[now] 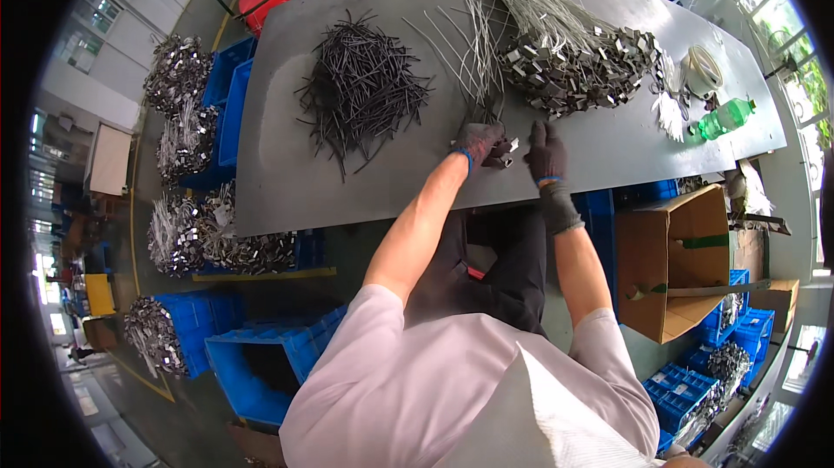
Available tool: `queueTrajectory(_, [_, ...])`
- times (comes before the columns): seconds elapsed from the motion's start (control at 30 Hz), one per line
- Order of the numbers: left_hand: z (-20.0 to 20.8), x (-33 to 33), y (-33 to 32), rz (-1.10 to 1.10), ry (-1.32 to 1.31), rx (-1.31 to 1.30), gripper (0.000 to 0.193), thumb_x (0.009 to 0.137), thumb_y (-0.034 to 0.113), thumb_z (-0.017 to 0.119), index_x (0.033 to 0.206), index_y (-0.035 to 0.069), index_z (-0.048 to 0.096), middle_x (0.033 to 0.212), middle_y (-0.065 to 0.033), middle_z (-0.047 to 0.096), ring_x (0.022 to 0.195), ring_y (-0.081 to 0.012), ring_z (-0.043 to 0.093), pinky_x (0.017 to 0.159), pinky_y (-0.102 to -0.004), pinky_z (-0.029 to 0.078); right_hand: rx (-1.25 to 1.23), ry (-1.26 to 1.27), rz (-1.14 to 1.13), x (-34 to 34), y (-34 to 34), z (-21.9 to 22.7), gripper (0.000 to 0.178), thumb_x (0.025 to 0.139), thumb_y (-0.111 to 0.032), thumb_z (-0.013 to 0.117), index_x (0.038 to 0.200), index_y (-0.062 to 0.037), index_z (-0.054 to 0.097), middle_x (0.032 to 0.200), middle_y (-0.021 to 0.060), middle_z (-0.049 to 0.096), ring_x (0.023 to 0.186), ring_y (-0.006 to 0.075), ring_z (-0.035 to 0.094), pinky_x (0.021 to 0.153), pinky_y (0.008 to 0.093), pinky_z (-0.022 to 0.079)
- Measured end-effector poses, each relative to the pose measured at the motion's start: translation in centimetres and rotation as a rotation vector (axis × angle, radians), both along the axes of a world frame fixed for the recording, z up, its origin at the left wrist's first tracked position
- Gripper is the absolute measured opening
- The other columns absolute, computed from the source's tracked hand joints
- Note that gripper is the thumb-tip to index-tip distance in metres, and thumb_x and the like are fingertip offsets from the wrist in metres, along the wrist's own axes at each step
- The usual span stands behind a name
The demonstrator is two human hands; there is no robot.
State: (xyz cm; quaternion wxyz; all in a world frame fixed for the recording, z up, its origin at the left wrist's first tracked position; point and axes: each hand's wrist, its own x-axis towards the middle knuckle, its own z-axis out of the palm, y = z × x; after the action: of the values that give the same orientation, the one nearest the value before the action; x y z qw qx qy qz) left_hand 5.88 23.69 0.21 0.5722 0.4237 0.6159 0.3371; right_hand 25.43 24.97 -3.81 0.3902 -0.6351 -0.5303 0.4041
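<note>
In a dark work glove with a blue cuff, my left hand (479, 145) is closed around the lower end of a small bunch of wired metal parts. Their pale wires (480, 59) fan away over the table, and dark and silvery metal ends (504, 153) stick out at the hand's right side. My right hand (547, 153), gloved too, is just to the right, its fingers stretched away from me and apparently holding nothing. Beyond it lies a big heap of metal-ended wired parts (578, 73). Left of my hands is a loose pile of thin black tubes (365, 81).
The grey metal table (287, 151) spans the view. A green plastic bottle (726, 119) and a white roll (702, 70) sit at its right. Below stand a cardboard box (643, 268) and a blue crate (252, 372). Parts-filled crates line the left; a red container (265, 0) stands behind.
</note>
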Motion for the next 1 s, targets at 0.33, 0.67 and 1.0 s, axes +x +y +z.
queueTrajectory(0.33, [-6.3,-17.7,-8.0,0.393,1.296,0.097,0.04,0.087,0.039,0.065,0.114,0.011,0.059,0.12,-0.0163,0.066,0.1,-0.0397,0.067,0.082,-0.0543,0.055,0.035,-0.648,-0.07,4.8,8.4,-5.0,0.071,0.092,-0.043,0.063,0.15,-0.0082,0.041,0.118,0.0294,0.066,0.106,0.049,0.064,0.092,0.0523,0.052])
queueTrajectory(0.67, [-11.4,-24.3,-8.5,0.106,1.236,-0.169,0.034,0.088,0.032,0.062,0.109,0.007,0.07,0.118,-0.0233,0.067,0.104,-0.0439,0.066,0.087,-0.0536,0.055,-0.012,-0.261,-0.098,4.7,10.0,-4.9,0.037,0.091,-0.041,0.065,0.115,-0.0125,0.065,0.107,0.0241,0.069,0.101,0.0455,0.066,0.084,0.0528,0.052])
queueTrajectory(1.0, [-13.1,-23.0,-9.2,0.286,-0.008,-0.309,0.022,0.087,0.027,0.073,0.095,0.006,0.069,0.093,-0.0099,0.072,0.076,-0.0177,0.07,0.064,-0.0369,0.056,-0.002,-0.03,0.399,13.3,-2.9,-7.1,0.019,0.094,-0.018,0.065,0.1,-0.0005,0.06,0.077,0.0087,0.064,0.068,0.0165,0.064,0.06,0.0321,0.054])
